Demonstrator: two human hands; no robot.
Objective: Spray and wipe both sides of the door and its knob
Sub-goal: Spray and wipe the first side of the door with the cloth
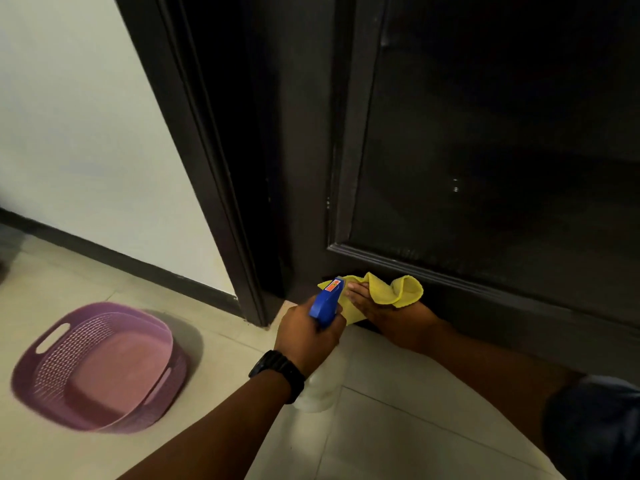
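A dark brown panelled door (485,150) fills the upper right, set in a dark frame (207,150). Low at its bottom rail, my right hand (384,313) holds a yellow cloth (391,289) against the wood. My left hand (304,334), with a black watch on the wrist, grips a spray bottle with a blue trigger head (325,301) and a pale body (317,393); its nozzle points toward the cloth and the door's bottom corner. The knob is out of view.
A purple plastic basket (97,365) sits on the pale tiled floor (381,427) at the left. A cream wall (86,133) with a dark skirting board runs behind it. My knee in dark fabric (595,424) shows at the lower right.
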